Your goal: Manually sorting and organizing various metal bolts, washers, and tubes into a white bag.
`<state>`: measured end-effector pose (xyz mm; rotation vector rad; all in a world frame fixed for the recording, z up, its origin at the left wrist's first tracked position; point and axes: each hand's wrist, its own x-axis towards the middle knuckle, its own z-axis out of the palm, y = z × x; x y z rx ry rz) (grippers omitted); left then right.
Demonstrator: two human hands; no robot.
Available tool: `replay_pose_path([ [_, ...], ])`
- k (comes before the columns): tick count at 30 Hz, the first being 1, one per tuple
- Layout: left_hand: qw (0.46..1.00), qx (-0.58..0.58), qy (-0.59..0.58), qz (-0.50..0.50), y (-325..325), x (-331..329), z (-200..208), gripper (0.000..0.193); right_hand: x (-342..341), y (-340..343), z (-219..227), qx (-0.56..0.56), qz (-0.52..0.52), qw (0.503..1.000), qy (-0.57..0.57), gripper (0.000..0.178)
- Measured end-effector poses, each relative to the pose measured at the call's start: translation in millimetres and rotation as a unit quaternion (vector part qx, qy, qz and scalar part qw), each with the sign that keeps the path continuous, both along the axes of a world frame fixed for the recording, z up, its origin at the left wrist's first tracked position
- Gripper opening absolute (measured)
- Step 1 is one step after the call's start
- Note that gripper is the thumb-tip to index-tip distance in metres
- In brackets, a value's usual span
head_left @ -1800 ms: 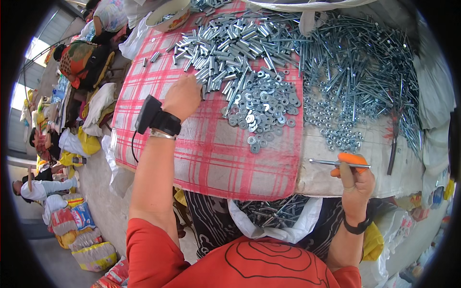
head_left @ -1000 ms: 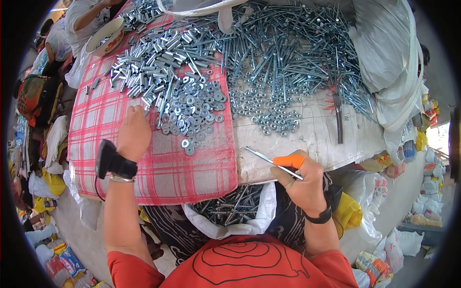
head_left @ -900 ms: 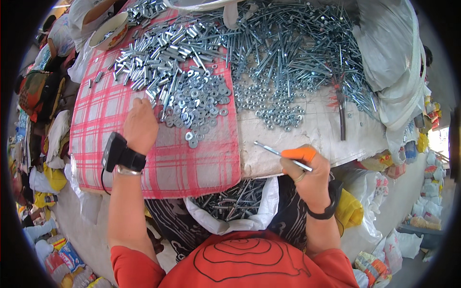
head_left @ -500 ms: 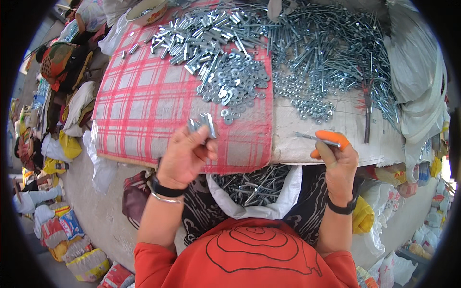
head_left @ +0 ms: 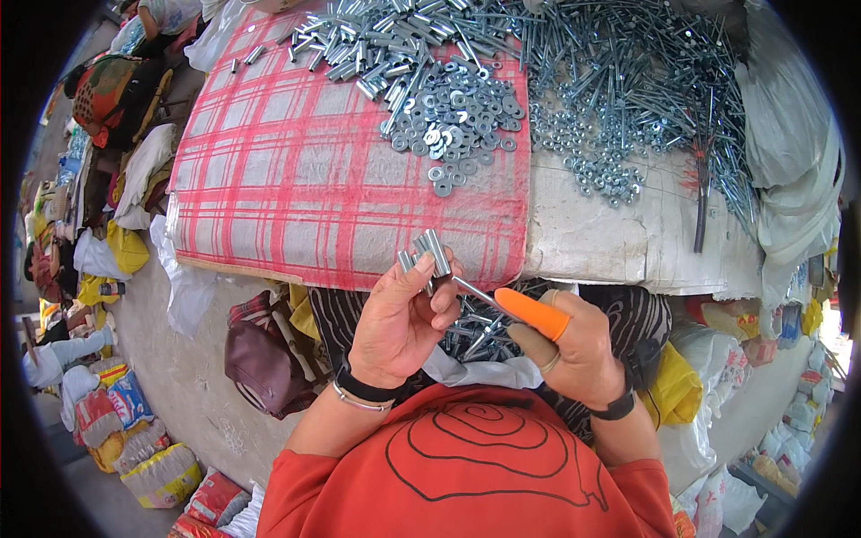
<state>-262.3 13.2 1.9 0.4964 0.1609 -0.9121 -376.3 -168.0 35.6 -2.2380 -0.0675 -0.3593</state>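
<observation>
Several short shiny metal sleeves (head_left: 434,253) stick up from my left hand (head_left: 395,332), its fingers closed round them just off the table's front edge. My right hand (head_left: 583,363) pinches a thin metal bolt (head_left: 475,291), whose tip is at the fingers of my left hand; whether it touches a sleeve I cannot tell. An orange finger cot (head_left: 535,312) covers my right index finger, and a dull one the thumb. Below both hands, in my lap, a white sack (head_left: 484,370) holds many bolts, partly hidden by the hands.
Red-checked cloth (head_left: 296,170) covers the table's left part. Piled on the table are sleeves (head_left: 359,54), flat washers (head_left: 462,125), nuts (head_left: 596,152) and long bolts (head_left: 628,72). Dark-handled pliers (head_left: 701,215) lie right. A maroon bag (head_left: 265,363) stands on the left.
Both hands have come together and drawn back toward me: the left moved right with the sleeves, the right moved left with the bolt. The view has shifted slightly.
</observation>
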Motion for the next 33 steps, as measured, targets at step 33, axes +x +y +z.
replay_pose_path([
  [33, 0.965, 0.127, -0.084, -0.211, -9, -16, -15, 0.028, 92, -87, -45, -0.365, -0.295, 0.882, -0.033, 0.024],
])
